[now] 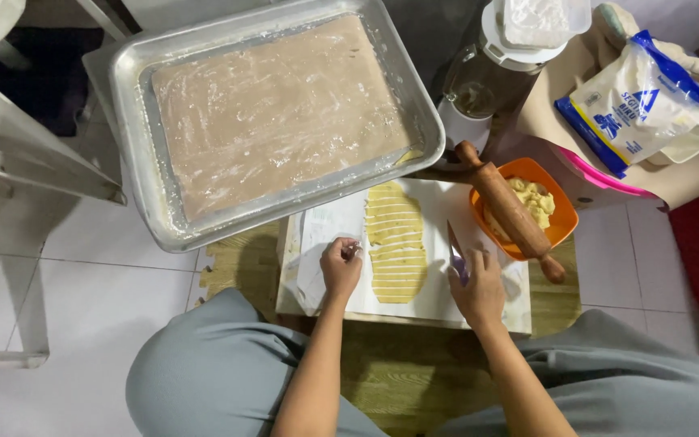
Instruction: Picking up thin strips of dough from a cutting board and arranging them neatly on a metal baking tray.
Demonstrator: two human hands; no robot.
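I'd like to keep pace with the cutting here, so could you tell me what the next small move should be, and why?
Probably lifting the nearest strip off the rolled dough sheet. The sheet already lies sliced into narrow strips across the white board, the right hand holds the knife beside it rather than on it, and the left hand rests close to the strips. The lined metal tray sits ready just above.

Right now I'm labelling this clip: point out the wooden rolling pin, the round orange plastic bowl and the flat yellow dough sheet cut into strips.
wooden rolling pin (509,207), head view, middle of its barrel.
round orange plastic bowl (564,218), head view, right rim.
flat yellow dough sheet (396,247), head view, a middle strip.
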